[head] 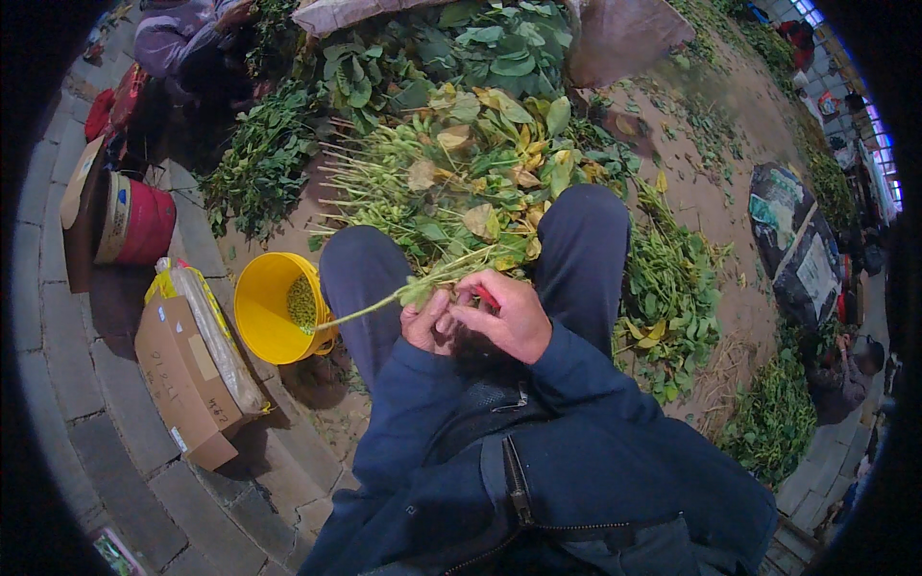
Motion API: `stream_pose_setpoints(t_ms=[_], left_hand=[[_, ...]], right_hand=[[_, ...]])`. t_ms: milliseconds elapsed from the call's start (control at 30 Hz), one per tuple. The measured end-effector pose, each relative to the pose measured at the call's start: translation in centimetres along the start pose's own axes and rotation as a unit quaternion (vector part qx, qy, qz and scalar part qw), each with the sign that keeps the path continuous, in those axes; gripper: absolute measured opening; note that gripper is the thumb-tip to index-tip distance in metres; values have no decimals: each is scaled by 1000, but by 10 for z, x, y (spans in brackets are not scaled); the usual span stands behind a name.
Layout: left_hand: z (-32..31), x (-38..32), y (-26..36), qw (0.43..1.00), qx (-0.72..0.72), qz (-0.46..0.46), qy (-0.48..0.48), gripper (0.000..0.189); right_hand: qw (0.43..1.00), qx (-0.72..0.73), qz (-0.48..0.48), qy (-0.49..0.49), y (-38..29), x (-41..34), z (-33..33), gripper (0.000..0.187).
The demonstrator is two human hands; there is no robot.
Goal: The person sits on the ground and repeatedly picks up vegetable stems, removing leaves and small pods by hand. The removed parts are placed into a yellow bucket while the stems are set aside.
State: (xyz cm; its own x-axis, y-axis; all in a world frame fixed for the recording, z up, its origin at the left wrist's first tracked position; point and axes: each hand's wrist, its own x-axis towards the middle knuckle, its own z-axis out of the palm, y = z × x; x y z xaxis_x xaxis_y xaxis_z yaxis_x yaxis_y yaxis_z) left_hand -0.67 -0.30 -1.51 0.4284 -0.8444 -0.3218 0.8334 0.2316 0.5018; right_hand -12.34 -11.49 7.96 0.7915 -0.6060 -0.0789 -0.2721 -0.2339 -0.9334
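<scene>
Between my knees, my left hand [430, 322] is closed on a cut soybean stalk [374, 308] with green pods, its bare stem pointing left over the yellow bucket. My right hand [506, 315] is close beside it and grips a small red-handled tool [487, 297]; its working end is hidden by the fingers. Beyond my knees lies a heap of podded stalks [389, 173] with yellowing leaves. The yellow plastic bucket [270, 345], left of my knee, holds green beans or pods [302, 302] at the bottom.
At left stand an open cardboard box [180, 367] and a red and cream bucket [148, 222] on paving. Another person [180, 39] sits at upper left. Leafy bundles [666, 309] lie by my right knee, a black printed sack [792, 245] farther right. A pale woven sheet [627, 43] lies beyond the heap.
</scene>
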Motion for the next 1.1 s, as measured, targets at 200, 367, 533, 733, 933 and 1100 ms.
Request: stream_pose_setpoints(t_ms=[200,367,533,733,933,1100], left_hand=[[2,-1,3,998,26,-3,52,9],[7,-4,6,1000,-5,-5,14,4],[8,-2,3,999,35,10,20,4],[18,-6,5,998,33,-4,52,4],[7,-7,3,999,27,5,-35,7],[22,-6,5,986,163,21,23,16]], right_hand=[[994,-64,-89,-4,14,-10,2,18],[996,13,-88,6,10,-7,3,19],[994,109,1,-9,8,-6,4,17],[990,133,30,-27,10,-6,1,18],[909,368,165,-106,21,-6,-3,20],[951,272,129,-67,25,-9,8,21]])
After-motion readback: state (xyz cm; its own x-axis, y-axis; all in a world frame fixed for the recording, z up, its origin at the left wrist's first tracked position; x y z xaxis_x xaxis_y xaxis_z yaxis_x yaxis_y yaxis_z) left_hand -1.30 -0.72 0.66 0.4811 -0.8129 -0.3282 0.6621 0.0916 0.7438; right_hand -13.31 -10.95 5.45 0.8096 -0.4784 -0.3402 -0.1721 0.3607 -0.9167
